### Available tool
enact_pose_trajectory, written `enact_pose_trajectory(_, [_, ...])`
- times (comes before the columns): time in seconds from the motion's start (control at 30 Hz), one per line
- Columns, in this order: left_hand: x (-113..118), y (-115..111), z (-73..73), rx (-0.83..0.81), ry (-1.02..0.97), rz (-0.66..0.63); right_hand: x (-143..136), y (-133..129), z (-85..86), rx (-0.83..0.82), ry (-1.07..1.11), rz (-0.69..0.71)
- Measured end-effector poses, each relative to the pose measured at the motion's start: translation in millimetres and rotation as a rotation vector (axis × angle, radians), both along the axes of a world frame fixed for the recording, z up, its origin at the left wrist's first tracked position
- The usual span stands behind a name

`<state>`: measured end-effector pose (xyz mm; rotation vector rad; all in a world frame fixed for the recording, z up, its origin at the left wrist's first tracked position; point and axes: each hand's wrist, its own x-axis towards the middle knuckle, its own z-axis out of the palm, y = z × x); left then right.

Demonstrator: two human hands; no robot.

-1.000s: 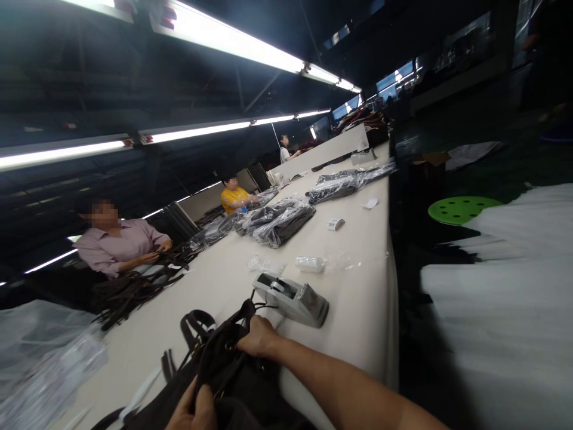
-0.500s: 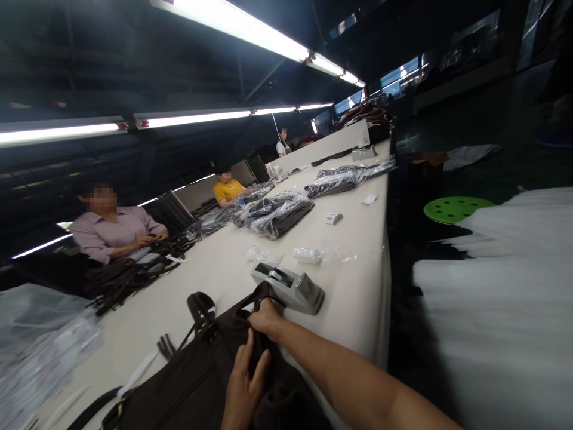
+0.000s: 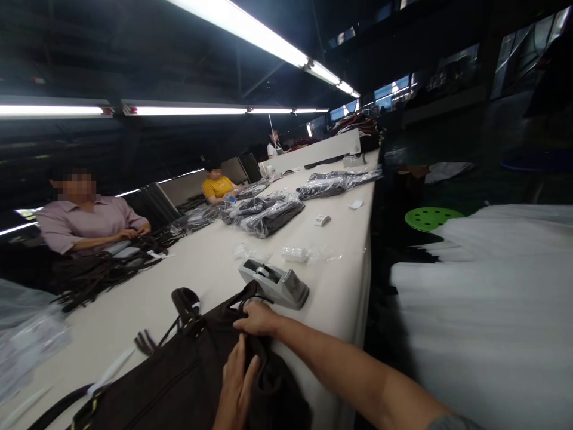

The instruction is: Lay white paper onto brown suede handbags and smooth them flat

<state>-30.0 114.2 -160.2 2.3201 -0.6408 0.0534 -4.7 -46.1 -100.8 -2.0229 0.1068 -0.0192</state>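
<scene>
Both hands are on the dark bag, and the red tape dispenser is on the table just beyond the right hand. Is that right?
One slip: the tape dispenser is grey, not red, as the head view shows. The left hand and right hand are on the dark bag, as you say.

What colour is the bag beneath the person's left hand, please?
The bag is very dark brown, seen best in the head view.

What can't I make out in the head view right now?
Head view:
- Dark brown bag: near end cut off by the bottom edge; underside hidden by its own body.
- Left hand: forearm cut off by the bottom edge.
- Curled white label: print too small to read.
</scene>
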Motion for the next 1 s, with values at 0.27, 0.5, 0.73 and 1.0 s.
enact_pose_trajectory(0.27, [-24,-8,-17.4,0.100,-0.091,-0.026,-46,-24,11.8,-0.033,-0.128,-0.149])
enact_pose_trajectory(0.5, [-27,-5,-31.6,0.178,-0.295,-0.024,-122,-35,-6.2,0.202,0.031,0.137])
enact_pose_trajectory(0.73, [-49,-21,9.6,0.619,-0.290,-0.008,-132,-25,-21.0,0.547,-0.236,0.376])
enact_pose_trajectory(1.0, [-41,-36,14.3,0.728,-0.104,0.066,-171,-33,-21.5,0.184,-0.288,0.163])
